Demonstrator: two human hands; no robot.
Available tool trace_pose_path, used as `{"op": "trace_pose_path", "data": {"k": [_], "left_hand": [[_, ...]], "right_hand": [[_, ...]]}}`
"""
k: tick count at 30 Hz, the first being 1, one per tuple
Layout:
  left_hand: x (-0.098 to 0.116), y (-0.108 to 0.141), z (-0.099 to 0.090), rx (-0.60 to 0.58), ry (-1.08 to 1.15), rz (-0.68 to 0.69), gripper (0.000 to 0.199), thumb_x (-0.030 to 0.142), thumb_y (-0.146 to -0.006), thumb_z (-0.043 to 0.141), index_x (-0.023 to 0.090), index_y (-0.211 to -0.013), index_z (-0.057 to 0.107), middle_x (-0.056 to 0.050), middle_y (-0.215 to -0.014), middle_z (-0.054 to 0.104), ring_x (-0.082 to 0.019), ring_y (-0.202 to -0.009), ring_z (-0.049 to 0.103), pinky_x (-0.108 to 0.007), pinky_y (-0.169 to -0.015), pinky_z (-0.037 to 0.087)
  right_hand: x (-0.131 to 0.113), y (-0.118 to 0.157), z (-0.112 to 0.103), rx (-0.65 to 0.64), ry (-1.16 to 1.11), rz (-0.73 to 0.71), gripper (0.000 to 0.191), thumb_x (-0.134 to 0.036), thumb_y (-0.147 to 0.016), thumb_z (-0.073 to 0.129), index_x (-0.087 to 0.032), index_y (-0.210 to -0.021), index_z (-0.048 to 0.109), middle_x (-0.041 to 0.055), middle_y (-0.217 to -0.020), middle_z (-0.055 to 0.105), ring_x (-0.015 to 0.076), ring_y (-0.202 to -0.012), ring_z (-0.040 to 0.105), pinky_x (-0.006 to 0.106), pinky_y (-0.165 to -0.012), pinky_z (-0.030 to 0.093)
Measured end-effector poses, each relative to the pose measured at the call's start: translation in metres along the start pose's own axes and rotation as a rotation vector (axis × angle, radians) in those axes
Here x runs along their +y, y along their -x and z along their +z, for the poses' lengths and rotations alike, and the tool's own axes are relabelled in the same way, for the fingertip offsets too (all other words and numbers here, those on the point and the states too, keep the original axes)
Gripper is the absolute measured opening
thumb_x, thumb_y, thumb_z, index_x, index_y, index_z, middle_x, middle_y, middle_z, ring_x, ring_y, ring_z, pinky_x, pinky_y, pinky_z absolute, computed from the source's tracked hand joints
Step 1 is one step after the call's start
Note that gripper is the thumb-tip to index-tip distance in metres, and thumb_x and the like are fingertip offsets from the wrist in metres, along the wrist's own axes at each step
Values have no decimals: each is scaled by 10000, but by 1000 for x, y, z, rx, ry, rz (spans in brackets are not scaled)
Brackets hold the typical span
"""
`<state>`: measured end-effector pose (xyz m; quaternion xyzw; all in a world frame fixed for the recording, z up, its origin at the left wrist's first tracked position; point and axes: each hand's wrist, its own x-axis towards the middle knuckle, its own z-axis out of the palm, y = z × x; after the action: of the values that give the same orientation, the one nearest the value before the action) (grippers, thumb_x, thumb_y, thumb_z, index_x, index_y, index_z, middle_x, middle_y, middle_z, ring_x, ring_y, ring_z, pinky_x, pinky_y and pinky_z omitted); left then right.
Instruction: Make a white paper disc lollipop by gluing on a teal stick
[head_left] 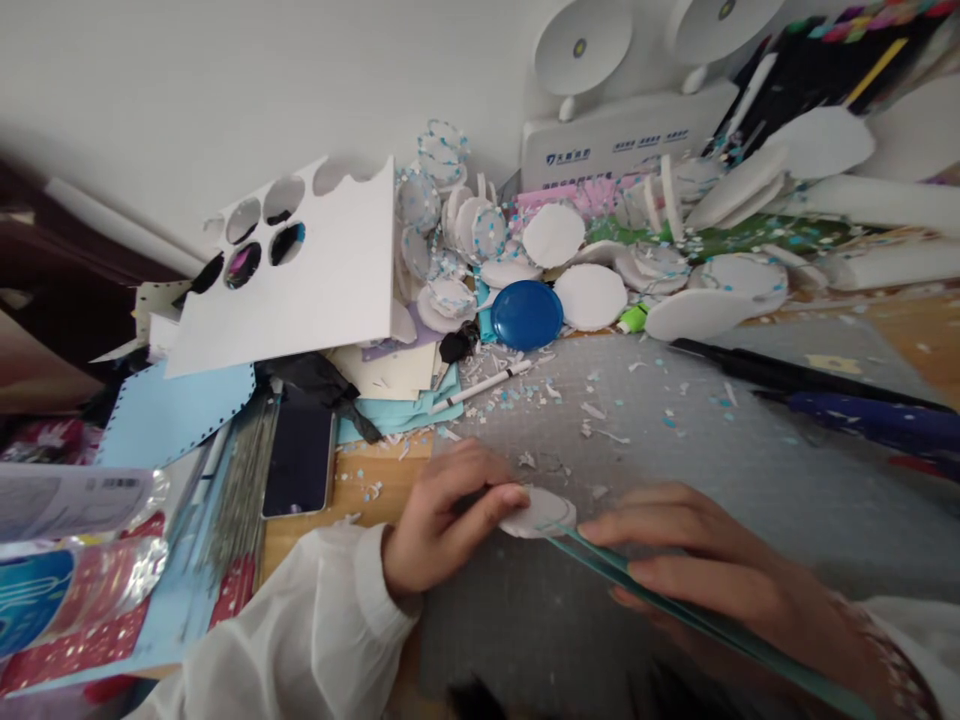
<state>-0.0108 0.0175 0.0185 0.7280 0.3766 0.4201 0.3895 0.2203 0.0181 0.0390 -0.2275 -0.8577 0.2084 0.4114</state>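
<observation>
A small white foam disc (541,512) is pinched at its left edge between the thumb and fingers of my left hand (457,515), above the grey cutting mat. My right hand (697,560) grips long teal tweezers (667,597), whose tips touch the disc's face near its right side. The right hand is slightly blurred. Whether the tips hold a small piece is too fine to tell.
A blue round lid (526,314) and many white discs, some with blue beads, lie along the back. A white board with round holes (322,270) leans at left. A phone (300,450) lies left; a dark blue tool (870,418) is at right. Scraps dot the mat (637,430).
</observation>
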Motion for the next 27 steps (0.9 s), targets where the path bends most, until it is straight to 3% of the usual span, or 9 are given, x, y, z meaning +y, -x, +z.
{"op": "trace_pose_path", "data": {"k": [8,11,18,22,27], "left_hand": [[-1,0,0,-18,-25,-7,239,276,-946,536,144,-792,661,-63,-715,677,-160,-697,593,-296,-683,466],[0,0,1,-30,-23,-8,252,290,-949,531,147,-787,661,-63,-713,681,-160,-696,597,-294,-681,470],[1,-1,1,-40,-32,-19,256,297,-954,520,152,-796,661,-67,-719,680,-162,-699,596,-296,-677,473],[0,-1,0,-37,-35,-14,245,282,-952,526,149,-796,659,-67,-722,678,-160,-703,595,-294,-682,471],[0,0,0,-51,-38,13,215,253,-942,546,138,-798,657,-70,-717,680,-162,-702,594,-293,-681,463]], "right_hand": [[2,1,3,-50,-29,71,95,-159,-900,531,-242,-863,554,8,-842,747,106,-762,696,196,-732,570],[3,1,5,-50,-72,53,141,-114,-871,542,-247,-913,563,14,-865,754,113,-778,704,220,-758,572],[3,-4,4,-24,-83,63,283,-75,-788,589,-315,-936,569,-9,-831,764,158,-692,722,246,-656,602],[2,-3,3,-24,-101,81,334,-66,-767,600,-332,-966,566,-11,-858,762,164,-705,721,255,-668,605],[4,2,5,-22,-72,26,263,-66,-791,585,-268,-960,578,23,-848,762,144,-734,716,238,-733,601]]}}
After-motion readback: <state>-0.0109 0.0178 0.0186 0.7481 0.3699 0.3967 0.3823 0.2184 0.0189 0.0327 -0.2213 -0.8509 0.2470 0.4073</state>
